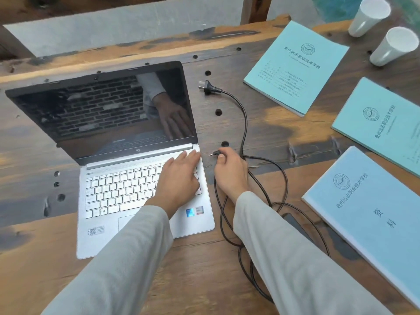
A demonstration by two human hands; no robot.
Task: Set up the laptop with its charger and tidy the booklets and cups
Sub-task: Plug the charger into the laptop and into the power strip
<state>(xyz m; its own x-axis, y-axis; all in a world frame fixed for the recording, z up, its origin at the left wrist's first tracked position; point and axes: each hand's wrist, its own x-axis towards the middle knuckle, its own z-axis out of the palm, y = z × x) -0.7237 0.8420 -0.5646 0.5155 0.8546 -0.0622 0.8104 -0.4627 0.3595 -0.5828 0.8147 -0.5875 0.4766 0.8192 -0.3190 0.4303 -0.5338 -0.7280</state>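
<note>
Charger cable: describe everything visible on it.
Black, thin, rubbery-looking charger cable lying in loose loops on the wooden table, right of the laptop. Its wall plug lies free on the table, pins pointing left. The right hand pinches the barrel connector, tip aimed at the laptop's right edge, not inserted. A dark power brick is partly hidden by the right sleeve.

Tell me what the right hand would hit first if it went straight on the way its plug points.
Probably the laptop, at its right edge near the hinge, beside the left hand; only table lies between. Whether the plug meets a port is unclear.
</note>
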